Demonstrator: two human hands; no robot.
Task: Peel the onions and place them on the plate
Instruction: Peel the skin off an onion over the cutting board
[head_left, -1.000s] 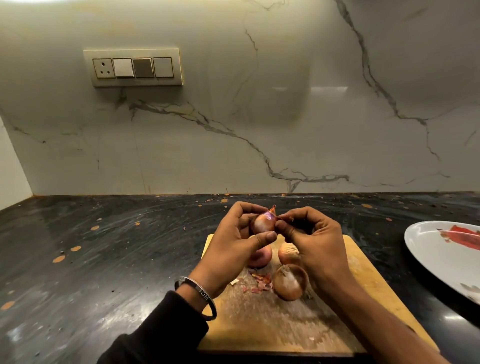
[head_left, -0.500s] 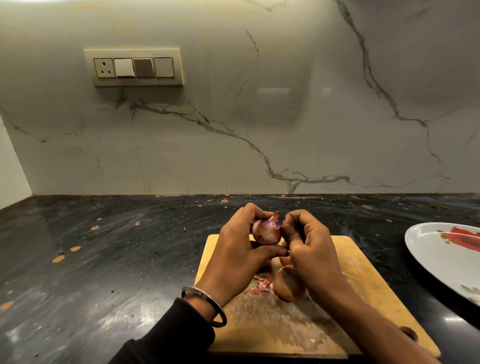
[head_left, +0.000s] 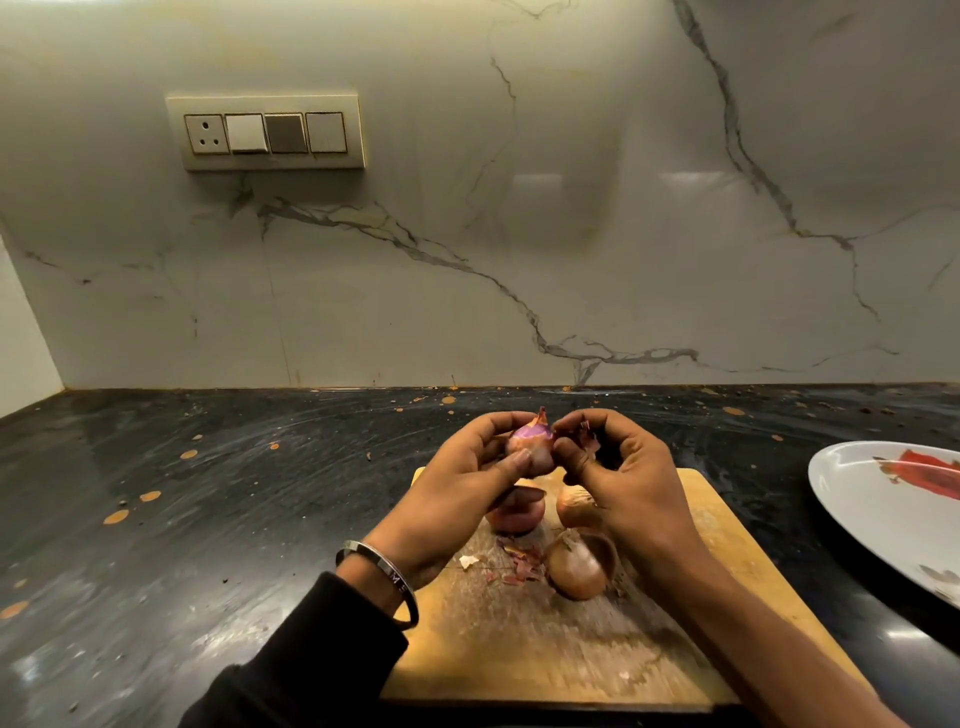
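My left hand (head_left: 462, 483) grips a small, partly peeled purple onion (head_left: 530, 441) above the far end of the wooden cutting board (head_left: 519, 639). My right hand (head_left: 623, 478) pinches a flake of onion skin (head_left: 587, 439) just right of that onion. Three unpeeled onions lie on the board under my hands: a reddish onion (head_left: 514, 514), a brown onion (head_left: 574, 506) and a larger brown onion (head_left: 579, 566). Bits of peel (head_left: 519, 566) are scattered beside them. The white plate (head_left: 883, 514) with a red motif lies at the right edge.
The board rests on a dark speckled countertop (head_left: 208, 519) that runs to a marble backsplash (head_left: 519, 260). A switch panel with a socket (head_left: 267, 132) is mounted on the wall at upper left. A side wall closes the far left corner.
The onion shows more purple flesh than before. My right hand has pulled a piece of skin away to the right. Both hands rose slightly, uncovering the onions on the board.
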